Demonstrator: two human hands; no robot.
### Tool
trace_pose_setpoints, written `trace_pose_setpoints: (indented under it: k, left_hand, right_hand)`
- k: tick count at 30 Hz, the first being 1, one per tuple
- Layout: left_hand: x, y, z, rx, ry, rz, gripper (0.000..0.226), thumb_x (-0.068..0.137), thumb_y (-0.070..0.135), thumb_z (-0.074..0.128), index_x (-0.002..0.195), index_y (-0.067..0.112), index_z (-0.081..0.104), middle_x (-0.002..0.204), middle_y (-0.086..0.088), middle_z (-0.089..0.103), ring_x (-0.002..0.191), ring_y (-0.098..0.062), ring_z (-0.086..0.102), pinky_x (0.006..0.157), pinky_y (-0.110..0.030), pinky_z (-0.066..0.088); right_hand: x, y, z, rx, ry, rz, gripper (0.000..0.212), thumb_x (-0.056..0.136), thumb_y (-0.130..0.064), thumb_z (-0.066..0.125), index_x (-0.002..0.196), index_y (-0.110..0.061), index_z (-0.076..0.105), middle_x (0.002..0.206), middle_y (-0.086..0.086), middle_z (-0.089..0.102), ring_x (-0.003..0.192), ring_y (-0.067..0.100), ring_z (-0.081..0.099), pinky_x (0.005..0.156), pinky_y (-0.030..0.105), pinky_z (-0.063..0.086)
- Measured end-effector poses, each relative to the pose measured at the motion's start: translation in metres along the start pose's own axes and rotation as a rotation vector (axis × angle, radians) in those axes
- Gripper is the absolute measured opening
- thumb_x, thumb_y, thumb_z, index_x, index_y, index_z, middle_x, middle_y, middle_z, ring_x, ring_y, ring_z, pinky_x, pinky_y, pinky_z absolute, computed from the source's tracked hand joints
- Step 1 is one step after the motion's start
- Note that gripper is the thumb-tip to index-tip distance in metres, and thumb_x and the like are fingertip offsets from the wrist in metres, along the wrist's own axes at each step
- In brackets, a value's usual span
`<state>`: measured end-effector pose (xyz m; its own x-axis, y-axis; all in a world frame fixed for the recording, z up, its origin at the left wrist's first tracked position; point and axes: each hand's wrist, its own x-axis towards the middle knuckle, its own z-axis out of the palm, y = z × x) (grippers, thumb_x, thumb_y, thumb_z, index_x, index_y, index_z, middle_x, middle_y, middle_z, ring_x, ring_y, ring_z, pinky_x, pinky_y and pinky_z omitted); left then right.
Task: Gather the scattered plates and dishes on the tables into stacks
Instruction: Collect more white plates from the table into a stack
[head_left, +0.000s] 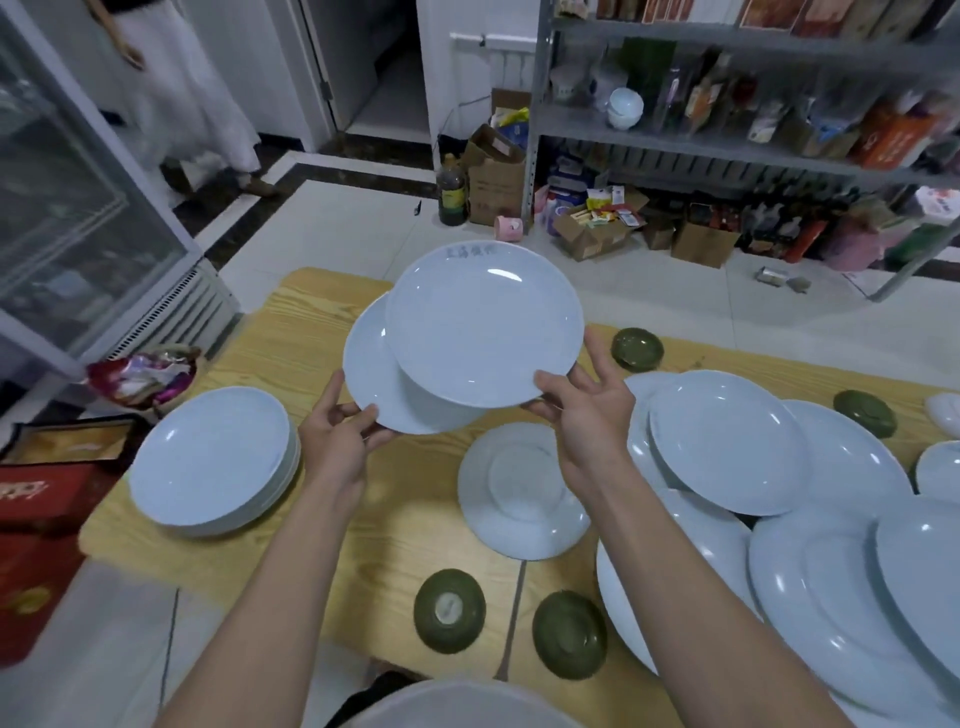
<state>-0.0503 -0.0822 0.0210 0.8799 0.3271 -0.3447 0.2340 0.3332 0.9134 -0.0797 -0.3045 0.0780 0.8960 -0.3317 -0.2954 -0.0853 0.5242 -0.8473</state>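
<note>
Wooden table (291, 332): bears all crockery noted below.

Right side: large white plates (831, 571) lying overlapped, unsorted.

Left side: neat stack of white plates (208, 462), near the table edge.

Above table centre: two white plates held aloft, upper plate (483, 322) partly overlapping lower plate (369, 374).

Below them: one upturned plate (519, 491), foot ring up, on the wood.

Left hand (337, 436): grasping the lower plate's near rim.

Right hand (587, 410): grasping the upper plate's near rim, thumb on top.

Small green dishes: two inverted (449, 610) (570, 634) at the near edge, two (637, 349) (865, 413) further back.
</note>
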Motion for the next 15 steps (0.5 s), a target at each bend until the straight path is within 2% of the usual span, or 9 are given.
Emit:
trace_pose_setpoints:
  k: [2,4,7,10,15]
  left_hand:
    - [-0.001,0.009,-0.023,-0.025,0.015,0.012,0.067,0.091,-0.012,0.056,0.15,0.016,0.039,0.093,-0.008,0.047,0.083,-0.019,0.065,0.067,-0.031,0.062]
    - [0.002,0.016,-0.05,-0.055,0.033,0.012,0.068,0.092,-0.012,0.056,0.15,0.018,0.039,0.097,-0.01,0.048,0.089,-0.021,0.065,0.066,-0.029,0.062]
    - [0.012,0.026,-0.094,-0.066,0.05,-0.009,0.067,0.093,-0.011,0.055,0.149,0.021,0.04,0.114,-0.015,0.057,0.099,-0.024,0.066,0.067,-0.03,0.061]
    - [0.022,0.035,-0.144,-0.098,0.097,-0.032,0.067,0.093,-0.012,0.054,0.15,0.02,0.039,0.124,-0.018,0.059,0.097,-0.023,0.068,0.068,-0.033,0.062]
    - [0.046,0.045,-0.216,-0.111,0.134,-0.067,0.066,0.094,-0.013,0.052,0.151,0.017,0.038,0.129,-0.017,0.058,0.099,-0.022,0.065,0.064,-0.031,0.062]
  right_hand:
    - [-0.009,0.011,0.016,0.007,-0.021,0.009,0.084,0.08,0.015,0.066,0.151,-0.019,0.037,0.12,0.005,0.07,0.098,0.023,0.072,0.081,0.047,0.06]
    - [-0.018,0.024,0.035,0.018,-0.032,0.024,0.084,0.079,0.017,0.066,0.15,-0.019,0.038,0.118,0.006,0.071,0.098,0.025,0.072,0.079,0.048,0.06]
    - [-0.031,0.049,0.068,0.027,-0.03,0.044,0.084,0.078,0.018,0.066,0.149,-0.019,0.04,0.118,0.007,0.071,0.099,0.026,0.072,0.078,0.047,0.061]
    - [-0.047,0.078,0.103,0.04,-0.02,0.073,0.081,0.079,0.019,0.064,0.147,-0.017,0.042,0.118,0.01,0.071,0.098,0.027,0.072,0.077,0.046,0.061]
    - [-0.067,0.128,0.156,0.057,-0.004,0.105,0.081,0.079,0.02,0.063,0.149,-0.014,0.04,0.12,0.014,0.069,0.101,0.031,0.071,0.071,0.043,0.061]
